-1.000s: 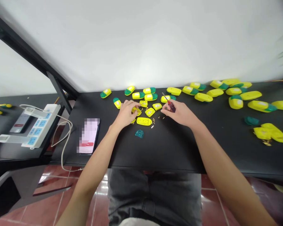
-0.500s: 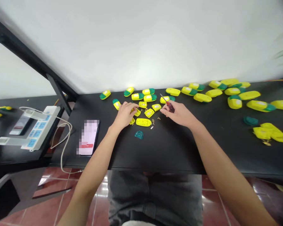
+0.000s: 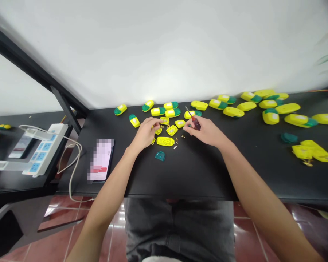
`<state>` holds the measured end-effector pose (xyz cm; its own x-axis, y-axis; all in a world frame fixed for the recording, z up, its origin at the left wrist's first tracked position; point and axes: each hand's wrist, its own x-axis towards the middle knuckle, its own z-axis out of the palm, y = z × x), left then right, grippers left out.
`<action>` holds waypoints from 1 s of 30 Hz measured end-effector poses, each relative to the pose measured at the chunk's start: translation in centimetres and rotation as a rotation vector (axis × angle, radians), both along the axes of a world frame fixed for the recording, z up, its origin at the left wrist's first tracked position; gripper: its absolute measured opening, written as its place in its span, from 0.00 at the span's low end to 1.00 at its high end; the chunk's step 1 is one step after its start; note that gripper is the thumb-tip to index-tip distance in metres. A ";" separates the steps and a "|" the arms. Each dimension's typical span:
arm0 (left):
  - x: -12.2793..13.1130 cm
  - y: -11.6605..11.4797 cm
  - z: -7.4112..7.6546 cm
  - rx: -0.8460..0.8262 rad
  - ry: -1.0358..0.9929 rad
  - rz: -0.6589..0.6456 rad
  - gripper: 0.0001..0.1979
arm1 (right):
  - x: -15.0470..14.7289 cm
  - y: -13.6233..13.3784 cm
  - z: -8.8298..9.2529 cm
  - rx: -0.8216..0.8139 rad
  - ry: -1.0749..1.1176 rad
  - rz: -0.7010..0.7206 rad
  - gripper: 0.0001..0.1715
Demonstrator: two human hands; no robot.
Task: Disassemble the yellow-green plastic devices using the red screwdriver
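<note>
Left hand: mid-frame, bent over yellow plastic shell; grip unclear.
Right hand: clasping dark-red-handled metal screwdriver.
Since earlier: poses nearly unchanged.

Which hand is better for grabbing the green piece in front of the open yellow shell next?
Probably the left hand: it is nearer the green piece, while the right hand grips a screwdriver. Its fingertips are at a small yellow part, though.
</note>
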<state>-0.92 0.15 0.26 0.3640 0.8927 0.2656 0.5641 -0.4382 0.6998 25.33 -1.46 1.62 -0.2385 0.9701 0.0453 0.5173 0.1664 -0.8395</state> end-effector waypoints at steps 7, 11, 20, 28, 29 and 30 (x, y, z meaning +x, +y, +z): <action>1.5 -1.1 0.3 -0.328 -0.375 -0.212 0.12 | -1.7 -0.8 -0.5 -0.048 0.196 0.200 0.28; 1.8 -1.3 0.4 -0.428 -0.440 -0.258 0.13 | -2.3 -0.9 -0.7 -0.044 0.237 0.245 0.25; 2.0 -1.1 -0.1 -0.413 -0.439 -0.244 0.16 | -2.6 -1.1 -0.4 -0.007 0.247 0.257 0.24; 1.6 -2.2 6.8 -0.042 -0.718 -0.193 0.20 | -1.5 -0.5 -0.3 0.050 0.223 0.094 0.27; 1.6 -2.6 7.8 -0.022 -0.721 -0.212 0.21 | -1.4 -0.4 -0.3 0.054 0.214 0.077 0.27; 1.5 -2.9 8.6 0.003 -0.722 -0.209 0.20 | -1.3 -0.4 -0.3 0.053 0.200 0.064 0.27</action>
<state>0.55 -2.74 8.85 0.2599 0.8230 0.5050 -0.1301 -0.4884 0.8629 24.07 -1.81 1.37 -0.2811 0.9482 0.1480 0.3286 0.2400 -0.9135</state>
